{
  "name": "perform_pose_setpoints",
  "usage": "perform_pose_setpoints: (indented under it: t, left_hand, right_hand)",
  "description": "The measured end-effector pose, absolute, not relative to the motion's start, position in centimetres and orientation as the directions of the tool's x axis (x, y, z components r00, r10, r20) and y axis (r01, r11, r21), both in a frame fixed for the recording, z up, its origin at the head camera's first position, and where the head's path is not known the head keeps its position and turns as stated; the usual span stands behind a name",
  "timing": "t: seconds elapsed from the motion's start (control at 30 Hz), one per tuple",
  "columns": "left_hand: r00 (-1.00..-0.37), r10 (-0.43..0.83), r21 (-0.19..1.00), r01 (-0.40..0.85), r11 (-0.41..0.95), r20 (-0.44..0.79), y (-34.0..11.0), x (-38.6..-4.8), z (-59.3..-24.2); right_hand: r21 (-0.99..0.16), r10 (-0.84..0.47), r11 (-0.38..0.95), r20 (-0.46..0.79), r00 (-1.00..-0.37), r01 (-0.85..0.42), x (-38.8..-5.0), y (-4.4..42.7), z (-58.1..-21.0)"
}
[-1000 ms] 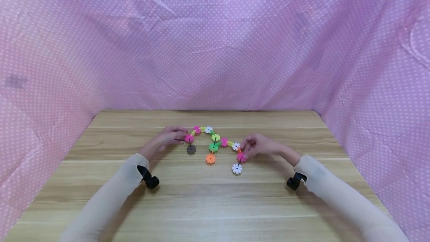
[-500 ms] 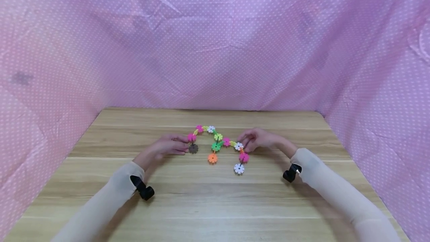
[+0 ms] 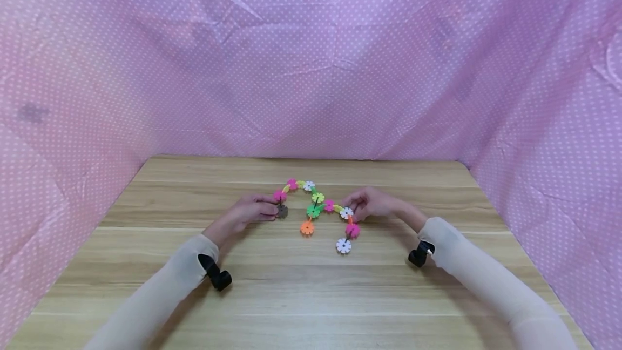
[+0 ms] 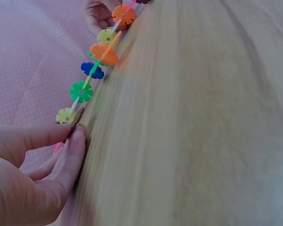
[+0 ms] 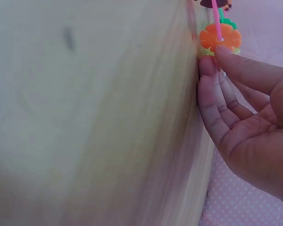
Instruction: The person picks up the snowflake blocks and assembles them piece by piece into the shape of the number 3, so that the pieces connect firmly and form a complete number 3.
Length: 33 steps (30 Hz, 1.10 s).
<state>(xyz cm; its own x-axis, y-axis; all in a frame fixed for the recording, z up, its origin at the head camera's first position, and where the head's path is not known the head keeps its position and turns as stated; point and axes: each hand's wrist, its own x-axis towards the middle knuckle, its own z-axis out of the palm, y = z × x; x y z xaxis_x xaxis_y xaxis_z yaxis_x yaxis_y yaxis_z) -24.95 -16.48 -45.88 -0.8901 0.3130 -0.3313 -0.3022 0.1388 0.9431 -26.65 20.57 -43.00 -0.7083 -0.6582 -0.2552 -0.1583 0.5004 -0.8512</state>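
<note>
A chain of interlocking flower discs [image 3: 313, 210] in several colors stands on the wooden table, in two arches. At its left end, my left hand [image 3: 248, 210] pinches a dark brown disc [image 3: 283, 211] below a pink one. In the left wrist view, the thumb and fingers of the left hand [image 4: 37, 174] close on the brown disc's edge. At the right side, my right hand [image 3: 371, 204] pinches the chain beside a white disc [image 3: 346, 213]. The right wrist view has an orange disc [image 5: 220, 35] at the right thumb tip. Some discs hide behind fingers.
The wooden table [image 3: 272, 296] reaches back to a pink dotted cloth [image 3: 311, 96], which hangs behind and along both sides. A front white disc [image 3: 343, 246] and an orange disc [image 3: 307, 228] stick out toward me. Black cameras sit on both wrists.
My left hand has gone from the upper pink disc down to the brown one, which now tilts. The right hand has shifted up from the lower pink disc. The white front disc has turned slightly.
</note>
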Motion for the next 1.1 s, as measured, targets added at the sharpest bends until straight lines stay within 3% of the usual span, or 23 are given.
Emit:
perform_pose_setpoints:
  t: [0.47,0.77,1.1]
  left_hand:
    - [-0.948,0.218,0.967,-0.199,0.158,-0.231,-13.5,-27.0,-45.7]
    - [-0.948,0.259,0.945,-0.102,0.31,-0.188,-12.4,-28.8,-45.9]
    - [-0.933,0.295,0.942,-0.107,0.319,-0.206,-12.6,-29.8,-45.7]
  right_hand:
    - [-0.845,-0.595,0.496,-0.162,-0.787,-0.201,-23.4,20.5,-43.4]
    - [-0.845,-0.579,0.49,-0.131,-0.805,-0.215,-22.2,19.9,-43.7]
    - [-0.841,-0.608,0.484,-0.125,-0.784,-0.241,-21.0,19.3,-43.5]
